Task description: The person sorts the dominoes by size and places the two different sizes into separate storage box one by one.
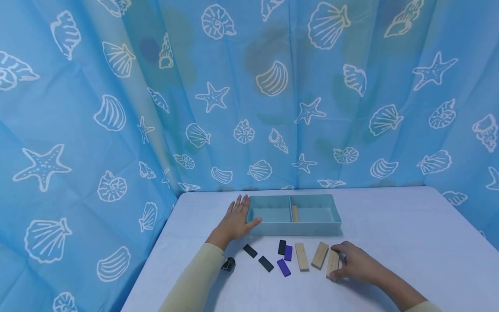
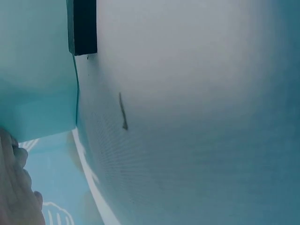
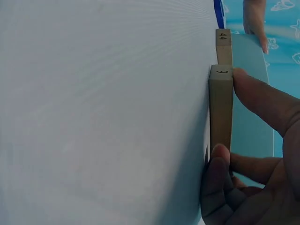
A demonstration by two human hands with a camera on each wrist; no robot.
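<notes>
My left hand (image 1: pixel 235 219) rests at the left end of a pale blue-green two-section tray (image 1: pixel 296 229), fingers straight and thumb over the front corner. Fingertips of this hand (image 2: pixel 16 183) also show beside the tray wall in the left wrist view. With thumb and fingers, my right hand (image 1: pixel 352 262) pinches the long sides or ends of a wooden block (image 1: pixel 332 265). In the right wrist view that block (image 3: pixel 221 110) bears a "9" on its end. Two more wooden blocks, one (image 1: pixel 320 255) closest and another (image 1: pixel 302 257) further left, lie beside it.
One wooden block (image 1: pixel 294 213) is in the tray's right section, against the divider. Several black blocks (image 1: pixel 266 264) and two purple blocks (image 1: pixel 283 268) lie in front of the tray. A shell-patterned blue curtain (image 1: pixel 241 108) hangs behind the white table (image 1: pixel 390 225).
</notes>
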